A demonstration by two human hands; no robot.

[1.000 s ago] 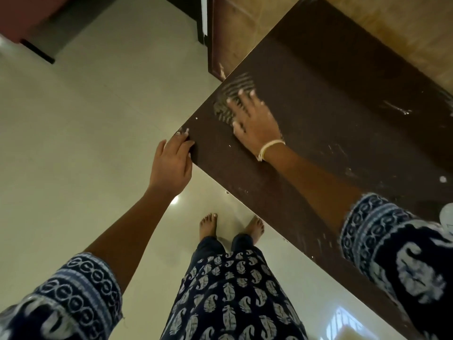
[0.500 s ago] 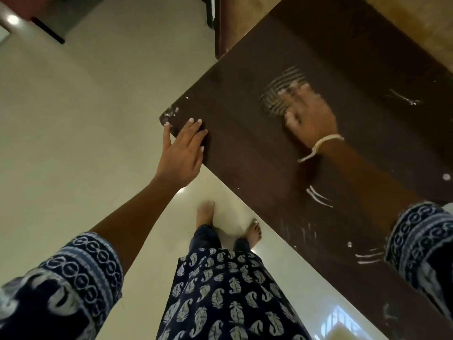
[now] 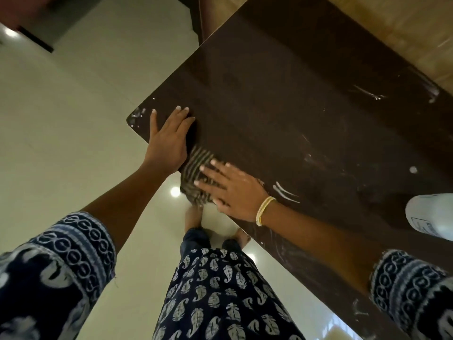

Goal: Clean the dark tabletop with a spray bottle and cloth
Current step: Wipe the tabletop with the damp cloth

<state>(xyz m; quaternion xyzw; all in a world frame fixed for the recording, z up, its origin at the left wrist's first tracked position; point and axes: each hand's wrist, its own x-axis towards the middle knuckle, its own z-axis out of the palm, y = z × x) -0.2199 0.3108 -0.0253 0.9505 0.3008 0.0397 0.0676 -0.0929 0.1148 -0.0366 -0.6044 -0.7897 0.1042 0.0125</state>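
The dark tabletop [image 3: 289, 99] runs diagonally across the view and shows white streaks and spots. My right hand [image 3: 232, 187] presses flat on a striped cloth [image 3: 196, 168] at the table's near edge; part of the cloth hangs over the edge. My left hand [image 3: 168, 141] lies flat, fingers together, on the table's near corner, just left of the cloth. A white spray bottle [image 3: 429, 214] stands on the table at the far right, partly cut off by the frame.
Pale glossy floor [image 3: 61, 131] lies left of and below the table. My bare feet [image 3: 193, 214] stand close to the table edge. A wooden surface [image 3: 404, 28] borders the table's far side. Dark furniture [image 3: 34, 25] sits at top left.
My right hand has dragged the cloth from the table's middle back to the near edge, beside my left hand. My left hand stays at the corner. The spray bottle has come into view.
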